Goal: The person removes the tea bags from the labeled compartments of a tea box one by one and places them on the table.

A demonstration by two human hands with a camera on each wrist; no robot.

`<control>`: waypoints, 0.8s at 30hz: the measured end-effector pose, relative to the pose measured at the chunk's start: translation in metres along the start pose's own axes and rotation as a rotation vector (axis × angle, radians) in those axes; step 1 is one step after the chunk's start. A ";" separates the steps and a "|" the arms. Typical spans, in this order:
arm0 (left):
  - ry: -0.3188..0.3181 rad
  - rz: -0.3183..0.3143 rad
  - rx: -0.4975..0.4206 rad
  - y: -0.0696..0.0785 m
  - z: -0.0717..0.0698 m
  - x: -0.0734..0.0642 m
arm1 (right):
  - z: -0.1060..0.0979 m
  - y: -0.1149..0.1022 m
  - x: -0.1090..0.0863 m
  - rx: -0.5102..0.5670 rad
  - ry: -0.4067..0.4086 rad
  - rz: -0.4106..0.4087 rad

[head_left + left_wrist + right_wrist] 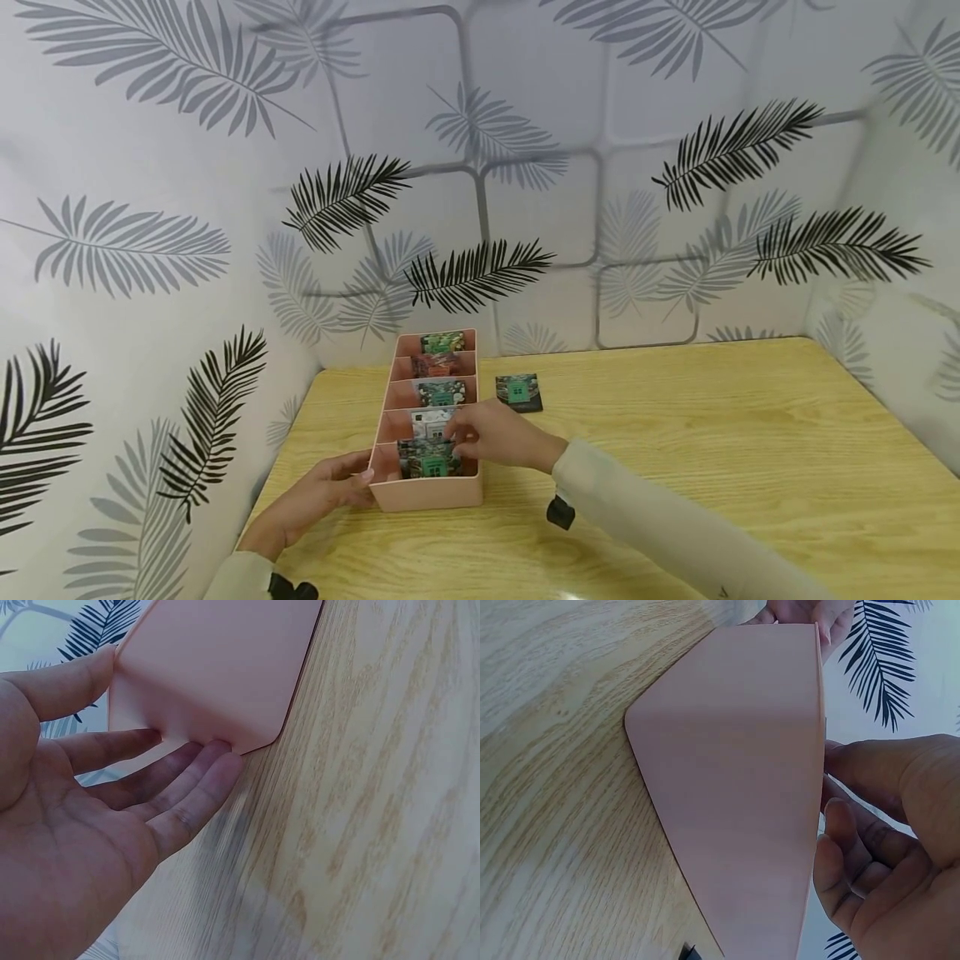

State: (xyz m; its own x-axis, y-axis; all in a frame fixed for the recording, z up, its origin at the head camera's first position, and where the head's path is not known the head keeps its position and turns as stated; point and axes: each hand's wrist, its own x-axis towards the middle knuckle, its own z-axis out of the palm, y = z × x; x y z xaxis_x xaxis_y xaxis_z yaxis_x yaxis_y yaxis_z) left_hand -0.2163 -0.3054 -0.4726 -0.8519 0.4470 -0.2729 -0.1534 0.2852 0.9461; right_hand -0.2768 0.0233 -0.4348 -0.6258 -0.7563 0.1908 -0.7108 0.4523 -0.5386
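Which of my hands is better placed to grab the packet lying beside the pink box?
Probably your right hand: it's nearer the loose packet, at that side of the pink box, though it seems to pinch the front packet. Your left hand grips the box's near left corner.

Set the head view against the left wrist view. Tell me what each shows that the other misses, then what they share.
Only the head view shows the right hand at the front packet, the packets standing in the box's other compartments, and the loose packet lying beside the box.

Only the left wrist view shows the palm side of the left hand, with fingertips touching the box's outer wall.

Both show the left hand, the pink box, the wooden table and the leaf-patterned wall.
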 end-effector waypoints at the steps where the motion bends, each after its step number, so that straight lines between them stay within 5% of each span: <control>1: 0.000 0.001 0.000 0.000 0.000 0.000 | 0.001 0.000 0.000 -0.006 0.001 -0.006; 16: 0.001 -0.005 -0.008 0.000 -0.001 0.000 | 0.009 0.000 0.003 -0.116 0.011 -0.014; 24: -0.007 -0.013 -0.011 0.000 -0.002 0.001 | 0.008 -0.003 -0.001 -0.048 0.022 0.008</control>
State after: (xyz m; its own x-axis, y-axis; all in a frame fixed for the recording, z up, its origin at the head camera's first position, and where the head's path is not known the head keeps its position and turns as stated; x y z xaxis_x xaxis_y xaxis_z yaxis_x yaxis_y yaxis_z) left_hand -0.2179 -0.3064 -0.4726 -0.8465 0.4491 -0.2859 -0.1694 0.2819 0.9444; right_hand -0.2718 0.0188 -0.4394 -0.6383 -0.7421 0.2048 -0.7200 0.4813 -0.5001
